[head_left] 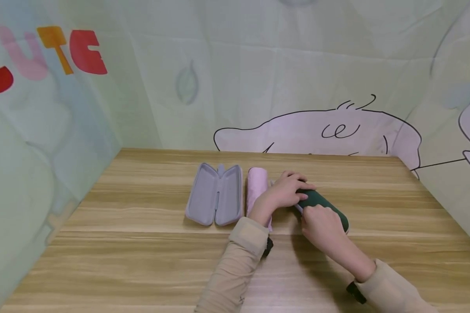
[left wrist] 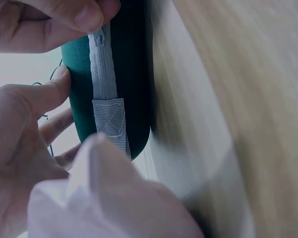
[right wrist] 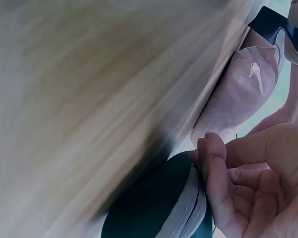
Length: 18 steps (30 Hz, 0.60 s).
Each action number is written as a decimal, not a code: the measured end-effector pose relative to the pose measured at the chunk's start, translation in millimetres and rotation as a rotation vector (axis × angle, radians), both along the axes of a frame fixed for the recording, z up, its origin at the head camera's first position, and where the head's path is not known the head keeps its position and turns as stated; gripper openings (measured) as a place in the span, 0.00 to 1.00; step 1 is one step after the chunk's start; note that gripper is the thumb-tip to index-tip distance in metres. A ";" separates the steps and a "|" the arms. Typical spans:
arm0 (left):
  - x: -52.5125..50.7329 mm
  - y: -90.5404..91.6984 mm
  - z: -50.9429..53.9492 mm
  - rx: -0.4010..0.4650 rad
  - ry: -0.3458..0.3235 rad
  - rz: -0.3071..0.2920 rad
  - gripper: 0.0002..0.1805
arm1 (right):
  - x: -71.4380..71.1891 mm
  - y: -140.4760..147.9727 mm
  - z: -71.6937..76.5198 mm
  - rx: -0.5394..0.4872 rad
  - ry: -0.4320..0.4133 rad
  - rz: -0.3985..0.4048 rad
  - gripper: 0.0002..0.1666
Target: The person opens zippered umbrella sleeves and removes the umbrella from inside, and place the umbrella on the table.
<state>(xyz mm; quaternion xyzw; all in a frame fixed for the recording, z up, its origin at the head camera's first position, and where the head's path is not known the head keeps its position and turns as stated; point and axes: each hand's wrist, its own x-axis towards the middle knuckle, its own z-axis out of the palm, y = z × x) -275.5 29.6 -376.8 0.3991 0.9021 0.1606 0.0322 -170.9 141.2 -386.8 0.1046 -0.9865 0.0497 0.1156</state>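
A dark green zippered case lies slanted on the table's right half. My left hand holds its far left end, with the thumb and fingers resting along its surface. My right hand is at the side of the case, pinching at the zip; the pull itself is hidden by the fingertips. In the left wrist view a grey zip runs closed down to a ribbed grey tab at the case's end. The right wrist view shows the zip band leading up to the pinching fingers.
Left of the hands lies a pink fabric roll, perhaps a folded umbrella, partly behind my left wrist. Beside it a grey hinged case lies spread open. A printed cloth hangs behind the wooden table.
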 end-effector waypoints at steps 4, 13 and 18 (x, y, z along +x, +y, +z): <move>0.3 -0.2 -0.3 -0.004 -0.003 0.007 0.22 | -2.4 -1.0 -3.1 0.005 0.015 -0.002 0.22; -0.2 1.3 -0.7 -0.008 -0.003 0.003 0.21 | -6.3 -3.3 -5.8 0.014 0.056 -0.004 0.22; -0.6 1.1 -0.7 -0.001 -0.003 0.001 0.21 | -7.8 -4.5 -4.5 0.023 0.047 -0.002 0.21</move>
